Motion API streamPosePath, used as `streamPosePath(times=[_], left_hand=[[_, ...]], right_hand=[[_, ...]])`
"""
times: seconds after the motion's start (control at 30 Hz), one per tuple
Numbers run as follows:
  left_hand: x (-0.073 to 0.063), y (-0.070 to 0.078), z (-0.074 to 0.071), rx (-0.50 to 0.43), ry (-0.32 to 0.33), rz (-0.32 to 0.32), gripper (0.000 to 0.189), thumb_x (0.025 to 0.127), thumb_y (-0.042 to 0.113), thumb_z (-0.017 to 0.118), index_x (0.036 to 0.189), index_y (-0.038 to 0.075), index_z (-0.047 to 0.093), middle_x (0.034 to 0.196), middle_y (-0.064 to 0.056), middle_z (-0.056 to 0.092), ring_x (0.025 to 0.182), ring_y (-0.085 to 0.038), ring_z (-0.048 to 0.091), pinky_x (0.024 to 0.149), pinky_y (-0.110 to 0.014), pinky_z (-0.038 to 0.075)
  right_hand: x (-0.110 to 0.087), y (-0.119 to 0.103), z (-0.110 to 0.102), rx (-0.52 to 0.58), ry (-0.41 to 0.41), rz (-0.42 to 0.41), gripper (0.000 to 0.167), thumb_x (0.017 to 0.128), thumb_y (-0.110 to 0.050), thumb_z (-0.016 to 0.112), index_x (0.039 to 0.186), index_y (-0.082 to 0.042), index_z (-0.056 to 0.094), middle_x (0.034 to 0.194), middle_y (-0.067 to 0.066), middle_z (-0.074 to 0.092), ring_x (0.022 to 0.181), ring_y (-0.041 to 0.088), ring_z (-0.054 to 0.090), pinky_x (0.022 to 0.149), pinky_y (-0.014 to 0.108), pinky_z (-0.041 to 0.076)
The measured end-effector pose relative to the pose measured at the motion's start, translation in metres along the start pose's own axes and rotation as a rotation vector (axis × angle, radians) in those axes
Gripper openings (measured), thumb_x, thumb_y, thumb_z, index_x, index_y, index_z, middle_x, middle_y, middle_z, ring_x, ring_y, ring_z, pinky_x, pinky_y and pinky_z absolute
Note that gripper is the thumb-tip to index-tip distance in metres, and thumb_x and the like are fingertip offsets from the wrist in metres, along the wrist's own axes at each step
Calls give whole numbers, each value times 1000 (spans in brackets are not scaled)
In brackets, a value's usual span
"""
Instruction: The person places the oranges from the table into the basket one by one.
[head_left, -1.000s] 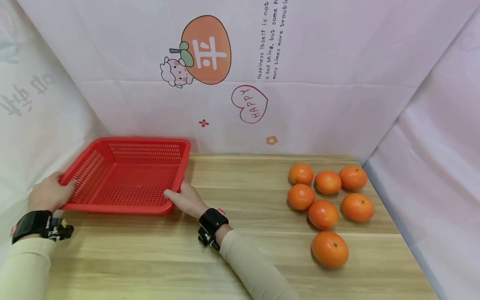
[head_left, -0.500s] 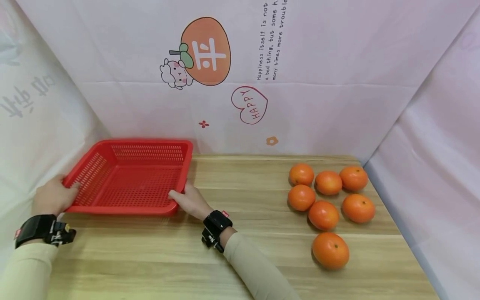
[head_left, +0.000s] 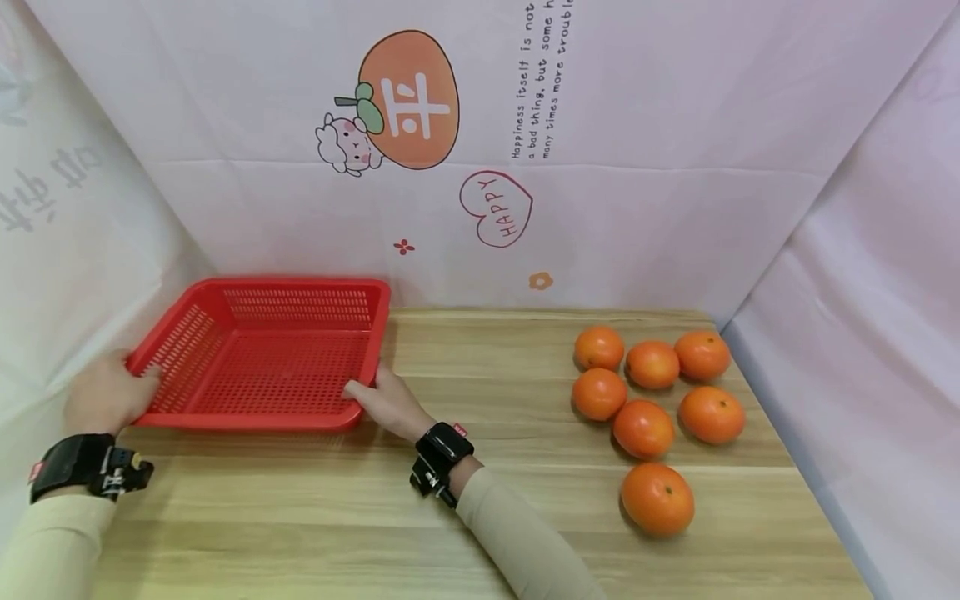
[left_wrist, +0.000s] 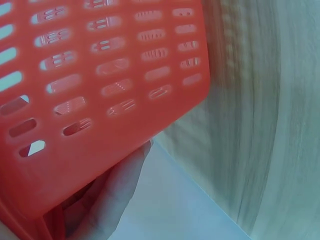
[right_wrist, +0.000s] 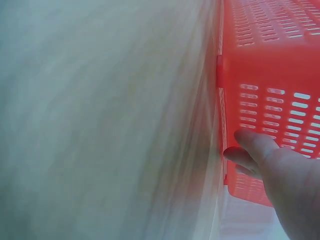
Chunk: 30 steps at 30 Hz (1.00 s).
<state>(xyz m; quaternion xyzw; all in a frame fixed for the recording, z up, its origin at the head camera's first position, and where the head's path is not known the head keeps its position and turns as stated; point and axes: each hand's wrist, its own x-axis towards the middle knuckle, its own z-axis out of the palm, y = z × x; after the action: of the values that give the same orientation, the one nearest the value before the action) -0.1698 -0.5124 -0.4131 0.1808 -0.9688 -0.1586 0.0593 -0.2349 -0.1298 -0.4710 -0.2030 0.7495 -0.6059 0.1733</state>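
A red plastic basket (head_left: 281,358) with slotted sides and a meshed floor is at the left of the wooden table, near the back wall. My left hand (head_left: 111,393) grips its left side near the front corner, thumb over the rim. On the opposite side, my right hand (head_left: 390,402) holds the front right corner, its thumb inside the rim. The right wrist view shows fingers (right_wrist: 255,150) of that hand against the slotted outer wall. In the left wrist view, fingers (left_wrist: 107,197) reach under the rim. Whether the basket touches the table I cannot tell.
Several oranges (head_left: 643,429) lie loosely grouped on the right of the wooden table (head_left: 337,517), one nearer the front. A white printed cloth (head_left: 637,225) hangs behind the table, with more cloth along both sides.
The basket has shifted slightly to the right, with both hands still gripping it. The oranges have stayed where they were on the table.
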Motion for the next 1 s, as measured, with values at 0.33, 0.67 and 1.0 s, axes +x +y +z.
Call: streamPosePath(times=[0.33,0.67,1.0], left_hand=[[1,8,9,-3,8,10,63,103,37,49,133,-18,47,112,-40,61,89,-49,63,60,-42,42],[-9,21,9,-13,2,-24,65,104,37,48,138,-18,43,120,-44,57,95,-55,62,61,-46,44],[-12,32,11,-24,-1,-22,66,104,36,46,141,-19,41,120,-47,56,96,-59,61,63,-53,47]], right_hand=[[-7,5,-14,2,-25,-11,51,96,-28,59,143,-8,56,133,7,71,108,6,65,96,28,50],[-8,7,-25,-13,-45,-13,53,95,-29,59,143,-6,58,129,11,74,103,6,66,94,26,48],[-11,8,-35,4,-22,16,54,93,-28,61,141,-4,60,129,11,74,109,9,66,105,33,47]])
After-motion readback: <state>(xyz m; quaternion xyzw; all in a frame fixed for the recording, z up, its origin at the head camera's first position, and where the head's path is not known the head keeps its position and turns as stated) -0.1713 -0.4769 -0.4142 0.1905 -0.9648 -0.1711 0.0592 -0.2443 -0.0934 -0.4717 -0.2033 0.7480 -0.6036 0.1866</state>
